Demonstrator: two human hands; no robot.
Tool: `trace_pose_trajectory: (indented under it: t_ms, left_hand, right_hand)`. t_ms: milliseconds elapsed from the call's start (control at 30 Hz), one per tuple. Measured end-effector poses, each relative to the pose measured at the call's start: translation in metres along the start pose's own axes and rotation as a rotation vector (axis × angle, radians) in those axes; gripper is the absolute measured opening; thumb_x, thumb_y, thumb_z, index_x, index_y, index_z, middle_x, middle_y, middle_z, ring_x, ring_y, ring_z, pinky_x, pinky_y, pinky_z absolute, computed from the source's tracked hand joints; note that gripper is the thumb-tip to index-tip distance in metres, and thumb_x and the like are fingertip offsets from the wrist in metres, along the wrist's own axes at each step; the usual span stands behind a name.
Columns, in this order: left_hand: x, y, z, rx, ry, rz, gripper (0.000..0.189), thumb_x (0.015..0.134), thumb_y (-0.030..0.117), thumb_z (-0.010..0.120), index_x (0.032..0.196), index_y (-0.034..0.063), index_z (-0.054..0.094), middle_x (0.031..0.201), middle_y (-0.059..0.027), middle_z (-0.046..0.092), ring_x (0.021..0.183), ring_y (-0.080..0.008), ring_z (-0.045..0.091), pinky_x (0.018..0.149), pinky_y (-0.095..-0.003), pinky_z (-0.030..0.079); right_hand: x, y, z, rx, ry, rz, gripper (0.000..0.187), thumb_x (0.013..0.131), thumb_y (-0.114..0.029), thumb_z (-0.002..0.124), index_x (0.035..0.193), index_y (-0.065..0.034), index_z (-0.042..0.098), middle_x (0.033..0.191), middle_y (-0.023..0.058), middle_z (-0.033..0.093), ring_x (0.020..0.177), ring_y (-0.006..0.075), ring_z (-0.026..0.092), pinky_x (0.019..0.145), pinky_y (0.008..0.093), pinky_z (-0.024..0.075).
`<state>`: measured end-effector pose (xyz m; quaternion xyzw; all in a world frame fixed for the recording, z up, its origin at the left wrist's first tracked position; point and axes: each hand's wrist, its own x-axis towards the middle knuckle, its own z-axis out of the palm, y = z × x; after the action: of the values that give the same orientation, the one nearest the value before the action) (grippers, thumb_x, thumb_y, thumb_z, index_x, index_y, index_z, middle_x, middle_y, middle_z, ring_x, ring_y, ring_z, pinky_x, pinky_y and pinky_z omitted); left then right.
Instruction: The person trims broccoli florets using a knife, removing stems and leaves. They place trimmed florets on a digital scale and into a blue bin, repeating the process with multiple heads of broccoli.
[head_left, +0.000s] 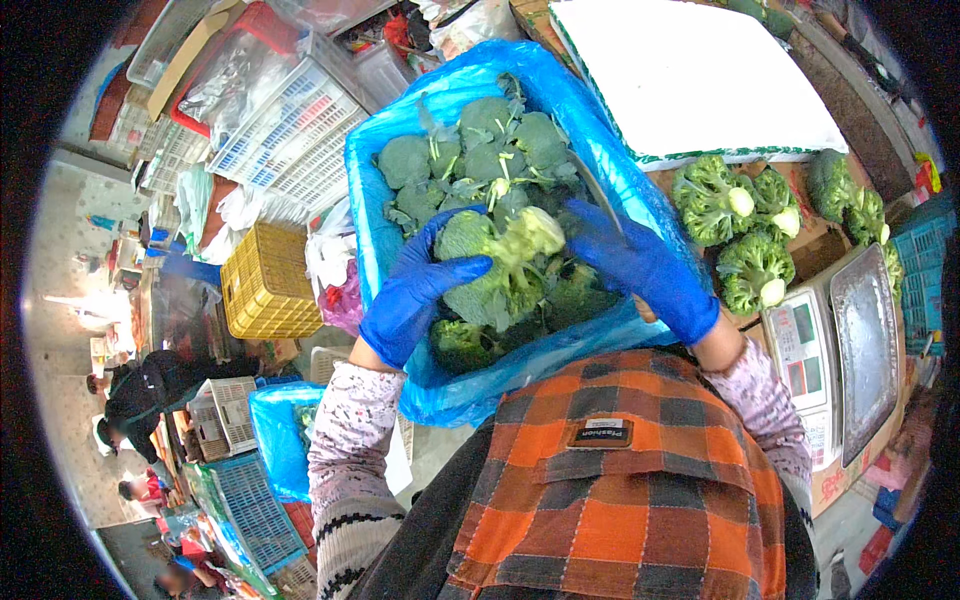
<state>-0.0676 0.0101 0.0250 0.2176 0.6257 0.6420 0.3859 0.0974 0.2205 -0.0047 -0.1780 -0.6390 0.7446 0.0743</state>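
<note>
Both hands wear blue gloves. My left hand grips a broccoli head from its left side, thumb across the front, with the pale cut stem pointing right. My right hand is closed around a knife; its blade slants up and left above the fingers, and a bit of light brown handle shows under the palm. The fingertips of that hand are just right of the stem; whether they touch it I cannot tell. Below lies a crate lined with blue plastic film, holding several more broccoli heads.
Right of the crate, trimmed broccoli lies on cardboard beside a weighing scale. A white sack lies behind. At left stand a yellow basket, white plastic crates and another blue-lined crate. People are farther left.
</note>
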Motion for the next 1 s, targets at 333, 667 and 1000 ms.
trace_pose_trajectory:
  t_ms: [333,667,1000]
  left_hand:
    - [-0.023,0.01,0.013,0.061,-0.015,0.198,0.08,0.08,0.006,0.075,0.149,0.0094,0.035,0.144,-0.0095,0.043,0.124,-0.0195,0.046,0.103,-0.0329,0.043]
    - [-0.036,-0.006,0.014,0.204,0.175,0.191,0.087,0.076,0.004,0.079,0.15,0.0133,0.034,0.148,-0.0112,0.039,0.126,-0.0261,0.046,0.103,-0.0383,0.044]
    - [0.006,-0.035,0.035,0.789,-0.004,0.586,0.124,0.056,0.03,0.092,0.152,0.0022,0.02,0.152,-0.0186,0.031,0.139,-0.035,0.033,0.116,-0.0443,0.025]
  right_hand:
    - [0.02,0.023,0.014,0.081,0.033,0.271,0.042,0.089,-0.044,0.067,0.118,-0.0145,0.065,0.073,-0.0003,0.056,0.056,0.0086,0.048,0.048,0.0245,0.0381]
    - [0.002,0.017,-0.008,0.576,0.03,0.422,0.034,0.099,-0.04,0.051,0.118,-0.0118,0.055,0.062,-0.0017,0.053,0.04,0.0078,0.043,0.036,0.0209,0.0364]
    - [-0.006,0.023,0.001,0.08,0.072,0.421,0.041,0.095,-0.048,0.055,0.126,-0.0221,0.06,0.055,-0.0022,0.043,0.038,0.0083,0.033,0.034,0.0243,0.0287]
